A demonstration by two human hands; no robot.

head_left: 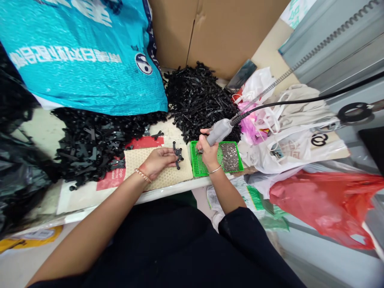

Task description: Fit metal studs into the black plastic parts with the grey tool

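Between its fingertips my left hand (160,161) holds a black plastic part (179,153) with several arms, just over a beige honeycomb-patterned mat (144,154). My right hand (208,151) is wrapped round a grey electric screwdriver (220,131), which leans with its cable end up and to the right. The tip of the screwdriver points down over the left side of a green basket (194,173) and is partly hidden by the fingers. Small metal screws (231,157) fill the right side of that basket.
A heap of black strips (201,100) lies behind the basket, and dark plastic parts (87,148) are piled at the left under a blue bag (90,60). A black cable (288,101) and a coiled cord (324,42) cross the upper right. Plastic bags (288,148) crowd the right.
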